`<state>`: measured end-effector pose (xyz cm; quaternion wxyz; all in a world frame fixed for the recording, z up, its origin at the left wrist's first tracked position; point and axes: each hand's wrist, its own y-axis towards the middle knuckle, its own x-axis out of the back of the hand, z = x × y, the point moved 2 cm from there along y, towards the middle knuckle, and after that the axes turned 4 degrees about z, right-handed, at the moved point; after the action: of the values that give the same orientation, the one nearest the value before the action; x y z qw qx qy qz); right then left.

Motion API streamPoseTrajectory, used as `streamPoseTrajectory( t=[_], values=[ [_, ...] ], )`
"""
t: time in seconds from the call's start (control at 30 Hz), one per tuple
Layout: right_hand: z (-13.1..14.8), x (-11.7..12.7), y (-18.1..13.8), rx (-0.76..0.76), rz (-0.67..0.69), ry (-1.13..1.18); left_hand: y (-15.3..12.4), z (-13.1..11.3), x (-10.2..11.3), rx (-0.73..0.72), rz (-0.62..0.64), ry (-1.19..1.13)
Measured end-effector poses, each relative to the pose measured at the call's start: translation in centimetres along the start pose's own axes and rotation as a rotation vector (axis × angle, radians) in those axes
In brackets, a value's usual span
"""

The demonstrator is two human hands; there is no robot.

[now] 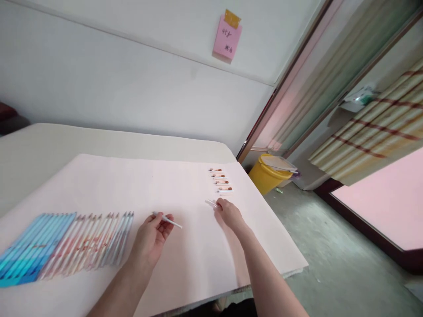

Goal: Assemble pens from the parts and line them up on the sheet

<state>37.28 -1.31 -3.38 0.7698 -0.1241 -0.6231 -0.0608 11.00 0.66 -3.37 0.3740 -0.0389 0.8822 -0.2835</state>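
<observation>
My left hand [152, 237] is closed around a thin white pen refill [167, 220] that sticks out toward the right, just above the pale pink sheet [172, 176]. My right hand [228, 214] rests on the sheet with its fingers pinched on a small clear piece [210, 203] that points left. Just beyond that hand lies a short column of several small parts with orange-brown tips [220, 181]. At the left of the sheet a row of several pens [66, 244] lies side by side, blue ones at the far left, pink and white ones to their right.
The sheet covers a white table [49, 141] set against a white wall. A pink sticky note [227, 38] hangs on the wall. To the right, a yellow bin [267, 174] stands on the grey floor beside a sliding door with a striped curtain.
</observation>
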Motion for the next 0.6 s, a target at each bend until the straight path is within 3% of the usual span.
streamPoseTrajectory(
  t=[0.17, 0.27, 0.6],
  values=[
    [6.4, 1.2, -4.1, 0.342, 0.049, 0.109, -0.1, -1.7, -0.1, -0.115, -0.016, -0.022],
    [9.0, 1.3, -6.1, 0.435, 0.066, 0.123, -0.3, -1.9, -0.1, -0.139, -0.010, -0.014],
    [10.0, 1.4, -6.8, 0.467, 0.062, 0.257, -0.3, -2.1, 0.5, -0.207, -0.030, 0.005]
  ],
)
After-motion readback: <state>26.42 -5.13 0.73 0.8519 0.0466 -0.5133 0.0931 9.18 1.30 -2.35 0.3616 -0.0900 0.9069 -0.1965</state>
